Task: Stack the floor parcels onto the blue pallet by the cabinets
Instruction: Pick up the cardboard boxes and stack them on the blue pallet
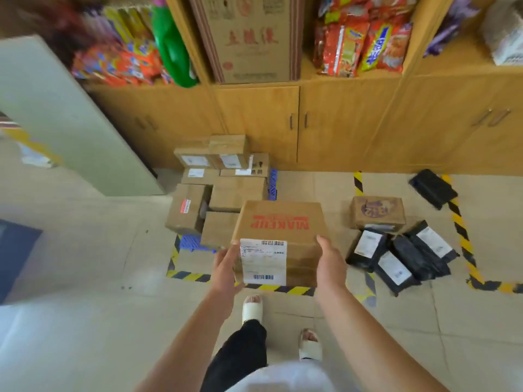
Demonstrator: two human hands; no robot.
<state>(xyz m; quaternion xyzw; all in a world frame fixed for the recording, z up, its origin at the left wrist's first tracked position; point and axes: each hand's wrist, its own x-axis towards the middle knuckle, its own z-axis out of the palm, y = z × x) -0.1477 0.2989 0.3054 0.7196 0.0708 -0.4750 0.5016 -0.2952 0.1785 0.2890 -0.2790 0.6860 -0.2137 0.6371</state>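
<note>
I carry a brown cardboard box [278, 222] printed with red "MAKEUP" and a white shipping label, held in the air in front of me. My left hand [226, 268] grips its left side and my right hand [329, 263] grips its right side. Just beyond it lies the blue pallet [272, 183], mostly hidden under several stacked cardboard parcels [223, 176], in front of the wooden cabinets [311, 123]. On the floor to the right sit a brown box with a purple print [377, 212] and several black mailer bags [402, 254].
Yellow-black hazard tape [464, 241] marks floor zones around the pallet and the parcels. A pale cabinet side [62, 123] stands at the left. Shelves above the cabinets hold snack packs [365, 43] and a large carton [249, 38]. My feet [253, 306] stand behind the tape.
</note>
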